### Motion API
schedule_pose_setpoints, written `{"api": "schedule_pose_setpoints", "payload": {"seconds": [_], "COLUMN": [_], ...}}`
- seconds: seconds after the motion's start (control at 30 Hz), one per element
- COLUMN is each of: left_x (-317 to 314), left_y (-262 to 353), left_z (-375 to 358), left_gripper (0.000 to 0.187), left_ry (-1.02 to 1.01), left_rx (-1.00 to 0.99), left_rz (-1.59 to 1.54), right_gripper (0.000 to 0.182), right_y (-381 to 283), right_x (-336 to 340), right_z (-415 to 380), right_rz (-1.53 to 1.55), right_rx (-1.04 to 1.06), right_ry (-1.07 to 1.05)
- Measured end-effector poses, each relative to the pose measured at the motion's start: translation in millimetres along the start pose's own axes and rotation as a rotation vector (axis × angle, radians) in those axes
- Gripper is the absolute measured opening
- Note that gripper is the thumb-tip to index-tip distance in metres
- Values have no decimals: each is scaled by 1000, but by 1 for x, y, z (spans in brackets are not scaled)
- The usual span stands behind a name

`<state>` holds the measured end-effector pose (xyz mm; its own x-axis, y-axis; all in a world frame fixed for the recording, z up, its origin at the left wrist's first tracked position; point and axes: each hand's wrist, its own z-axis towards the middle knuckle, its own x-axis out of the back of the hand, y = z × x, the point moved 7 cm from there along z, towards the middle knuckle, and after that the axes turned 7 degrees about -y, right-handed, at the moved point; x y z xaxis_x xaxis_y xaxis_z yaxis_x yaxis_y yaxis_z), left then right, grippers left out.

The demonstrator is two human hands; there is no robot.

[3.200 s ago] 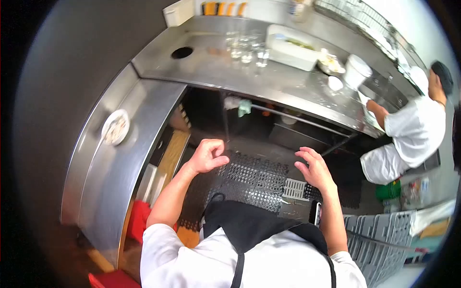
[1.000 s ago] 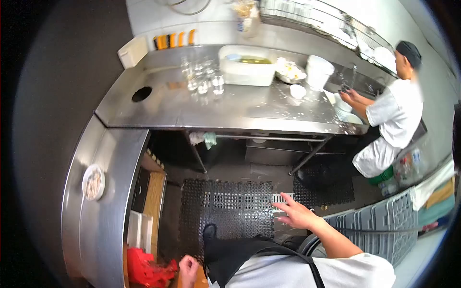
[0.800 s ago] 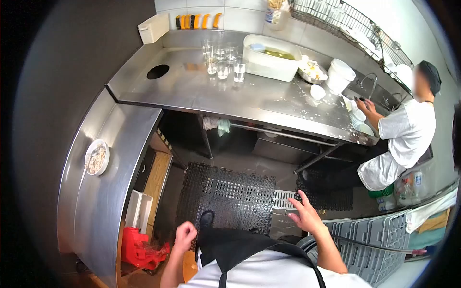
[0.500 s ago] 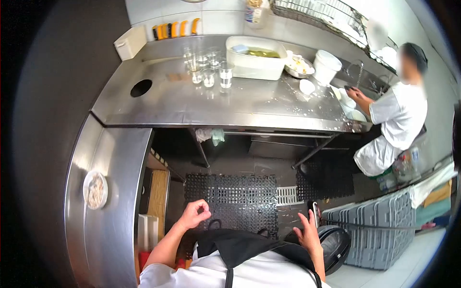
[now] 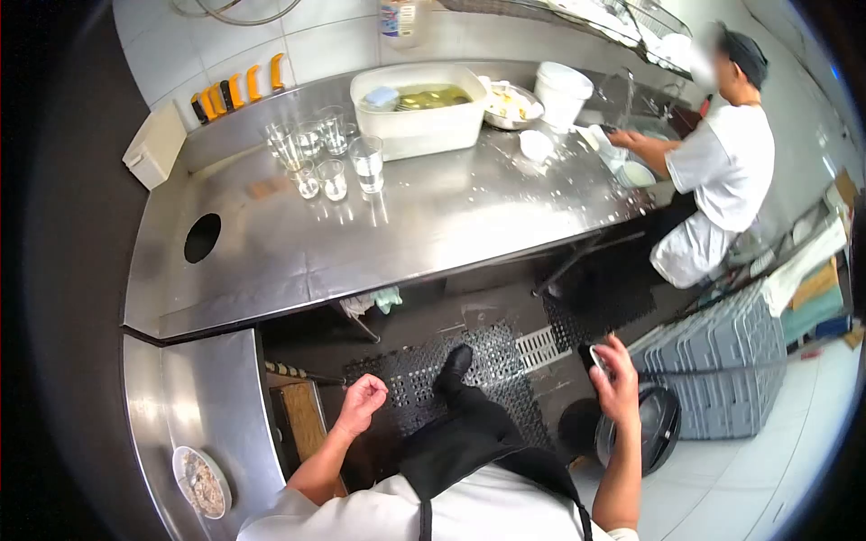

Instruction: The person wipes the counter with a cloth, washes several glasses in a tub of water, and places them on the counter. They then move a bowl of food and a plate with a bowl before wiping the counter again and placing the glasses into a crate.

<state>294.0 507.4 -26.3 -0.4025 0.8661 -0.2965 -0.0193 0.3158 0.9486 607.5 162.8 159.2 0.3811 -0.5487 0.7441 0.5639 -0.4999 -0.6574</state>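
Note:
My left hand (image 5: 363, 403) hangs over the black floor mat (image 5: 410, 374), its fingers curled in and nothing seen in them. My right hand (image 5: 617, 380) is raised beside the black round bin (image 5: 663, 428), fingers loosely bent and apart, holding nothing visible. A small dark object with a pale edge (image 5: 596, 357) shows just beyond its fingertips; whether they touch is unclear. Both hands are away from the steel counter (image 5: 433, 225). One black shoe (image 5: 458, 361) stands on the mat between them.
On the counter are several glasses (image 5: 333, 180), a white tub (image 5: 424, 135) of greenish liquid, a metal bowl (image 5: 511, 106) and a white bucket (image 5: 562, 95). A co-worker (image 5: 722, 162) stands at the sink. A food bowl (image 5: 202, 483) sits lower left; grey crates (image 5: 713, 370) are at right.
The view has turned and moved closer to the counter, and my shoe has come into sight. My right hand has risen, and its fingers are more bent. My left hand remains curled.

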Motion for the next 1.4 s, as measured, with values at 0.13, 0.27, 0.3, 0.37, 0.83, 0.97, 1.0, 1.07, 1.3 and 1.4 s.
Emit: {"api": "schedule_pose_setpoints", "payload": {"seconds": [0.13, 0.27, 0.3, 0.37, 0.83, 0.97, 1.0, 1.07, 1.3, 1.4], "left_x": [2, 16, 24, 36, 101, 117, 119, 132, 155, 121], "left_y": [32, 94, 95, 98, 116, 134, 140, 150, 150, 121], "left_z": [70, 159, 182, 229, 374, 398, 405, 415, 445, 435], "left_gripper": [36, 55, 67, 78, 110, 118, 122, 119, 88, 70], "left_ry": [-48, 150, 206, 383, 857, 872, 861, 970, 652, 422], "left_rx": [-115, -412, -401, -323, -193, -157, -145, -238, -311, -250], "left_rz": [40, 223, 204, 268, 410, 491, 508, 584, 464, -387], "right_gripper": [38, 43, 47, 63, 62, 55, 51, 46, 40, 35], "right_y": [-91, -164, -183, -215, -235, -256, -251, -235, -183, -185], "right_x": [-34, -128, -155, -212, -449, -364, -345, -298, -210, -214], "right_z": [196, 422, 479, 589, 787, 788, 784, 765, 658, 581], "right_rz": [89, 101, 80, 59, -677, -143, 74, 505, 551, 436], "right_rx": [330, 592, 592, 664, 727, 481, 415, 286, -71, 165], "right_ry": [-98, -149, -186, -212, -815, -503, -490, -423, 76, 130]}}
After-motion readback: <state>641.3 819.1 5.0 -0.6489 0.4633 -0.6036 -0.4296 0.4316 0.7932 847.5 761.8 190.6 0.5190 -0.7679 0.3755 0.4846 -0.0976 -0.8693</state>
